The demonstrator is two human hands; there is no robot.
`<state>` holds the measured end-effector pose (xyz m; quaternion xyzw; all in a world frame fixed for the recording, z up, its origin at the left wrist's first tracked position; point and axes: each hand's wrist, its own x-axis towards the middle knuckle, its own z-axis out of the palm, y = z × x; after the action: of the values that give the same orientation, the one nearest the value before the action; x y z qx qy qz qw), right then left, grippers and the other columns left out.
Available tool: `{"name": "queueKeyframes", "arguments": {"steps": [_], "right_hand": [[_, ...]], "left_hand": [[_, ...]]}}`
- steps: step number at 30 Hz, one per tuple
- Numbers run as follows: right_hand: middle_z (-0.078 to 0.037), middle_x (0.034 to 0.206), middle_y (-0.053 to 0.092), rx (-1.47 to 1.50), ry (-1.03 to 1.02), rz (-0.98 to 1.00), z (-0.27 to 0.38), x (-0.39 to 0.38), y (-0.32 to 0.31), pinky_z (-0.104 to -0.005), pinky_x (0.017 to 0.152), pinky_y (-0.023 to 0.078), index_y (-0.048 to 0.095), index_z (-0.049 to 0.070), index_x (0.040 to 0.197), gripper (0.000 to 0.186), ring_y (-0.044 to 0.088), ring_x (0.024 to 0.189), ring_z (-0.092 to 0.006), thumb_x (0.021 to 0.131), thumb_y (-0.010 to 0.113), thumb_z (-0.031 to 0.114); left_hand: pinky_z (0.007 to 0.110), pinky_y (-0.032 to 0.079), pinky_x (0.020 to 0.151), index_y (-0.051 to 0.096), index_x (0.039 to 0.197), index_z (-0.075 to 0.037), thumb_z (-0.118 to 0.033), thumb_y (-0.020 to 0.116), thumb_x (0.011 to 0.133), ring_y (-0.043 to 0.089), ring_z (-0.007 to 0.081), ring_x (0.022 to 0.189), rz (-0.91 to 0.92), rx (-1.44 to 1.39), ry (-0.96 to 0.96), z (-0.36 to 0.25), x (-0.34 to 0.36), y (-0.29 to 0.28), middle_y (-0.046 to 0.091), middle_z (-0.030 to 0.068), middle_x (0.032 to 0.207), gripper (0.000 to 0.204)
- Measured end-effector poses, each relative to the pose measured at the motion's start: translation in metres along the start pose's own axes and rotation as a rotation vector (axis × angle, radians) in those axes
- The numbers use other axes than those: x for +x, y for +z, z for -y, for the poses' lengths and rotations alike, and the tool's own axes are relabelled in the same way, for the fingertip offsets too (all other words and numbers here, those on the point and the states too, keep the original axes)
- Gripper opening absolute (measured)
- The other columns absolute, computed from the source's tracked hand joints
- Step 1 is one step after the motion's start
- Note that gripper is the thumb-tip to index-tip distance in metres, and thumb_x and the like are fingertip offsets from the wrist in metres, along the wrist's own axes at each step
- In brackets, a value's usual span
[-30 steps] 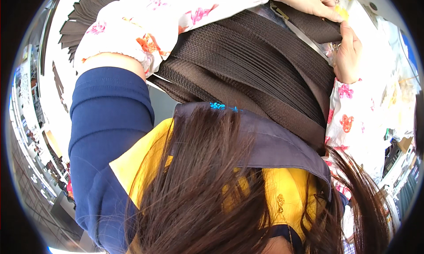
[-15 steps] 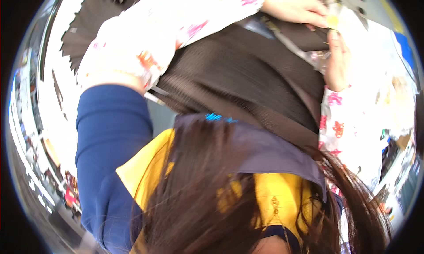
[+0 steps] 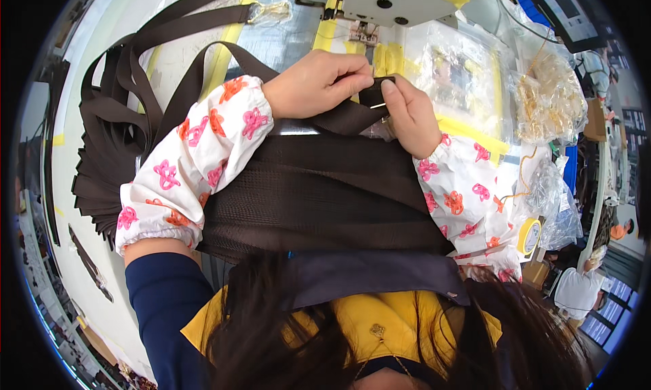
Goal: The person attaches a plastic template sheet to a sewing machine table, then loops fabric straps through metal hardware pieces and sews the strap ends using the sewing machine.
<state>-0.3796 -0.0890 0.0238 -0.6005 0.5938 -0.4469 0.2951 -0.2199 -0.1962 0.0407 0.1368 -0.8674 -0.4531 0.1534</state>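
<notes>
I see the dark brown woven webbing strap (image 3: 346,120) between both hands, now farther from the pale metal machine head (image 3: 407,5) than half a second ago. The right hand (image 3: 413,115) pinches it under the thumb; the left hand (image 3: 317,85) is curled, thumb to forefinger (fingertips partly hidden). Open room separates hands and machine; layered brown webbing (image 3: 319,193) crowds the near side.

You are working in a workshop, apparently for sewing: a machine (image 3: 422,9) is standing beyond your left hand (image 3: 315,85) and right hand (image 3: 412,115), many brown straps (image 3: 102,176) are lying left of them, and bags (image 3: 553,109), a screen (image 3: 568,12) and another person (image 3: 576,292) are showing to their right.
</notes>
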Motion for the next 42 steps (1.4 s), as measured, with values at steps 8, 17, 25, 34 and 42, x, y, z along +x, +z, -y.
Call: {"name": "queueKeyframes", "arguments": {"steps": [8, 17, 25, 34, 42], "right_hand": [[-0.012, 0.074, 0.057, 1.015, 0.534, 0.130, -0.008, 0.031, -0.048, -0.0231, 0.036, 0.042, 0.053, -0.003, 0.093, 0.026, 0.050, 0.045, -0.0128, 0.088, 0.036, 0.017], [-0.013, 0.075, 0.055, 0.886, 0.748, 0.283, -0.005, 0.033, -0.028, -0.0217, 0.033, 0.041, 0.049, -0.004, 0.097, 0.028, 0.049, 0.041, -0.0134, 0.090, 0.034, 0.018], [-0.013, 0.081, 0.058, 0.152, 0.290, -0.122, -0.024, 0.031, -0.031, -0.0277, 0.057, 0.047, 0.047, -0.004, 0.108, 0.059, 0.059, 0.071, -0.0200, 0.072, 0.067, 0.039], [-0.011, 0.087, 0.063, -0.350, -0.043, -0.021, -0.047, 0.051, -0.045, -0.0277, 0.073, 0.044, 0.059, -0.002, 0.098, 0.042, 0.059, 0.079, -0.0175, 0.068, 0.071, 0.025], [-0.013, 0.090, 0.057, -0.402, -0.269, 0.083, -0.056, 0.055, -0.040, -0.0334, 0.071, 0.045, 0.060, 0.001, 0.094, 0.042, 0.057, 0.081, -0.0292, 0.067, 0.069, 0.031]], "left_hand": [[0.028, 0.047, 0.053, 0.062, 0.089, -0.007, -0.008, 0.066, 0.068, 0.057, 0.0236, 0.060, -0.188, 0.396, 0.783, -0.036, -0.005, 0.033, 0.059, 0.0063, 0.070, 0.021], [0.035, 0.048, 0.061, 0.062, 0.092, -0.009, -0.018, 0.058, 0.078, 0.059, 0.0293, 0.068, -0.337, 0.547, 0.261, 0.017, 0.006, 0.009, 0.061, 0.0107, 0.078, 0.018], [0.034, 0.050, 0.057, 0.055, 0.101, -0.008, -0.007, 0.055, 0.071, 0.061, 0.0253, 0.068, -0.159, 0.907, 0.242, 0.033, 0.025, 0.010, 0.060, 0.0084, 0.083, 0.030], [0.030, 0.043, 0.084, 0.043, 0.122, -0.010, -0.016, 0.044, 0.087, 0.051, 0.0276, 0.102, -0.128, 0.562, 0.317, 0.059, 0.026, 0.015, 0.051, 0.0097, 0.116, 0.036], [0.032, 0.044, 0.082, 0.047, 0.121, -0.015, -0.024, 0.043, 0.088, 0.053, 0.0262, 0.099, -0.039, 0.566, 0.054, 0.041, 0.016, 0.010, 0.052, 0.0072, 0.117, 0.034]]}}
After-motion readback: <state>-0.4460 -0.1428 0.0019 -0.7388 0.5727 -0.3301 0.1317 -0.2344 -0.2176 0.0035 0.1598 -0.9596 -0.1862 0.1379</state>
